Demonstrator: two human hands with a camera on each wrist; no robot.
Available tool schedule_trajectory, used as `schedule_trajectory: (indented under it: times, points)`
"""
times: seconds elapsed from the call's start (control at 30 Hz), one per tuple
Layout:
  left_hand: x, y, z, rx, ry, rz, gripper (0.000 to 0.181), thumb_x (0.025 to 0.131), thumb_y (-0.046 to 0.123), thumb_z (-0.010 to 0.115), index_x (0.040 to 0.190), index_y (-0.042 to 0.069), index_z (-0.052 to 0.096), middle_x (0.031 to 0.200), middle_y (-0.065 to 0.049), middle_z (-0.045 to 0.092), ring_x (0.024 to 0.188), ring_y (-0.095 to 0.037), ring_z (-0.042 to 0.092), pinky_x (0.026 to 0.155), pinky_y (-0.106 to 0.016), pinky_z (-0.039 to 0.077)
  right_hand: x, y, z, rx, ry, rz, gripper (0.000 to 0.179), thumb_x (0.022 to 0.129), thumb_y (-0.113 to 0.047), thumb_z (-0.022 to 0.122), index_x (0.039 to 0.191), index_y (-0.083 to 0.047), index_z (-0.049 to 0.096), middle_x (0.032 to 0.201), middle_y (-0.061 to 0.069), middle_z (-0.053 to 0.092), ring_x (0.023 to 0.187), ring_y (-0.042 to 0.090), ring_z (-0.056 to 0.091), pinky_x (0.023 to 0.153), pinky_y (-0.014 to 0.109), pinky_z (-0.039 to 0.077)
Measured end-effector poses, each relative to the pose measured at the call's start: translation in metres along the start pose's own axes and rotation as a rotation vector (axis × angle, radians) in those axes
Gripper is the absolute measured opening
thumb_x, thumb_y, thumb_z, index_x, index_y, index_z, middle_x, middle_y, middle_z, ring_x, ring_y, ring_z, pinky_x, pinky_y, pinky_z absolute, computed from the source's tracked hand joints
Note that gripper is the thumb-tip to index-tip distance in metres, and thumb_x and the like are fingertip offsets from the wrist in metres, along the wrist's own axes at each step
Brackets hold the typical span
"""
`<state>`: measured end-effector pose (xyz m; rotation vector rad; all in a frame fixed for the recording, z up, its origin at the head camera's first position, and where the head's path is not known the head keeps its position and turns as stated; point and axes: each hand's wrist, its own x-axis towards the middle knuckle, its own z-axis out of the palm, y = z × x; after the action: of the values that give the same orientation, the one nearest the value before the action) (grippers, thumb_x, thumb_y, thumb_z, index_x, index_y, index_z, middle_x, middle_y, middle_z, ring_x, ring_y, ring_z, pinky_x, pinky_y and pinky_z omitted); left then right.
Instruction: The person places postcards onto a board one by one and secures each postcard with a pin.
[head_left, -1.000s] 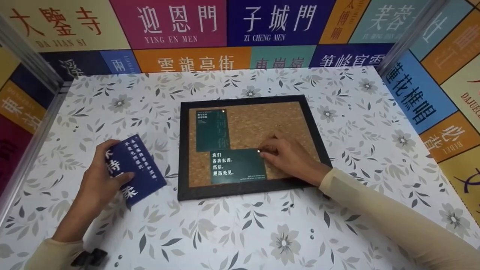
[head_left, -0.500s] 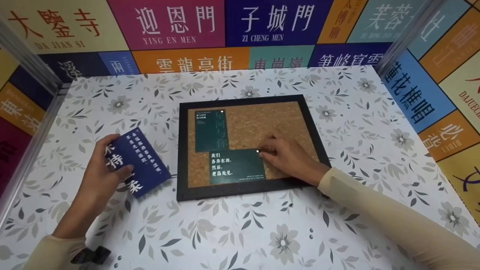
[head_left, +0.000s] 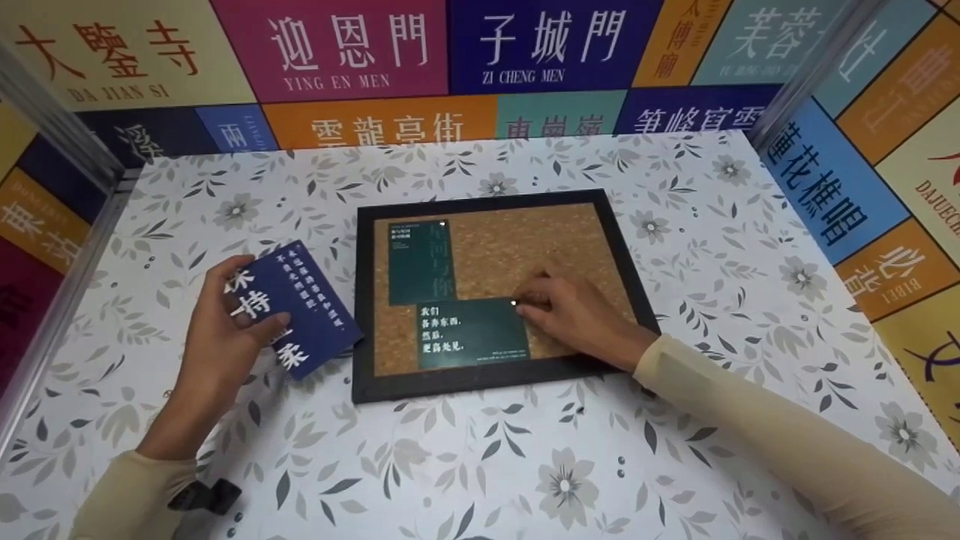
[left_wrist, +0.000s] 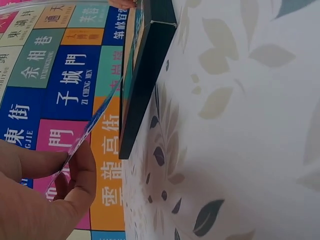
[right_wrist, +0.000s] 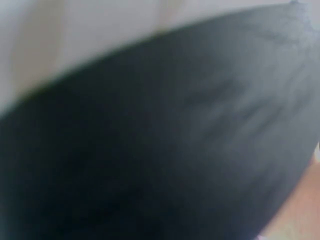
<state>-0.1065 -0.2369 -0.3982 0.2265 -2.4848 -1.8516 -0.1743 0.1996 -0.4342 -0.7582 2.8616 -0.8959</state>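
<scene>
My left hand [head_left: 225, 341] pinches a dark blue card [head_left: 304, 300] with white Chinese writing between thumb and fingers. The card is tilted above the table, its right corner at the frame's left edge; the left wrist view shows this card [left_wrist: 95, 119] nearly edge-on. A black-framed cork board [head_left: 544, 240] lies flat, bearing two dark green cards: an upright one [head_left: 416, 274] at upper left and a wide one [head_left: 457, 341] below. With curled fingers, my right hand [head_left: 574, 311] pinches at a small white pushpin [head_left: 514, 303] on the wide card's upper right corner. Dark blur fills most of the right wrist view.
Another white pin [head_left: 442, 223] sits at the upright card's top right corner. The table [head_left: 450, 465] wears a white cover with grey flowers and leaves. Colourful panels with Chinese lettering [head_left: 337, 52] wall in the back and sides.
My left hand has moved right and slightly up with the blue card, bringing its corner to the board's frame. My right hand stays at the pin on the wide card.
</scene>
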Motion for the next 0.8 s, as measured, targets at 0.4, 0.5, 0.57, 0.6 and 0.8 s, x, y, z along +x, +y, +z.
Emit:
schedule_trajectory:
  times: [0.4,0.5,0.57,0.6,0.8]
  points:
    - [0.01,0.008,0.026,-0.065,-0.012,0.005,0.09,0.097,-0.016,0.07,0.169,0.02,0.031,0.137,-0.024,0.062,0.101,-0.012,0.077,0.08,-0.031,0.067,0.0,0.0,0.0,0.001,-0.001,0.007,0.018,0.103,-0.019,0.081,0.119,-0.012,0.084,0.119,0.005,0.068,0.104,0.023,0.068,0.092,0.043,0.058]
    - [0.012,0.009,0.03,-0.084,-0.014,-0.005,0.089,0.097,-0.016,0.07,0.169,0.02,0.031,0.137,-0.023,0.063,0.1,-0.011,0.077,0.078,-0.031,0.067,0.0,0.0,0.001,-0.003,-0.005,0.008,0.018,0.103,-0.02,0.081,0.119,-0.012,0.084,0.119,0.004,0.068,0.103,0.023,0.067,0.092,0.043,0.058]
    - [0.014,0.01,0.033,-0.096,-0.015,-0.006,0.088,0.098,-0.016,0.07,0.169,0.019,0.031,0.136,-0.023,0.062,0.099,-0.012,0.077,0.077,-0.032,0.067,0.0,0.0,0.0,-0.005,-0.005,0.006,0.018,0.103,-0.019,0.081,0.119,-0.012,0.084,0.119,0.005,0.068,0.103,0.023,0.067,0.092,0.043,0.058]
    - [0.015,0.011,0.035,-0.106,-0.016,-0.007,0.088,0.097,-0.016,0.07,0.169,0.019,0.032,0.136,-0.023,0.062,0.099,-0.013,0.078,0.076,-0.032,0.067,-0.001,0.0,0.0,-0.005,-0.004,0.005,0.018,0.103,-0.019,0.081,0.119,-0.012,0.084,0.118,0.005,0.068,0.103,0.023,0.067,0.092,0.043,0.058]
    - [0.021,0.016,0.049,-0.114,-0.034,-0.006,0.087,0.097,-0.017,0.07,0.168,0.017,0.032,0.137,-0.025,0.063,0.102,-0.018,0.077,0.08,-0.035,0.068,-0.001,0.0,0.0,-0.004,0.001,0.005,0.017,0.103,-0.018,0.08,0.118,-0.012,0.084,0.119,0.005,0.068,0.104,0.023,0.068,0.093,0.042,0.059]
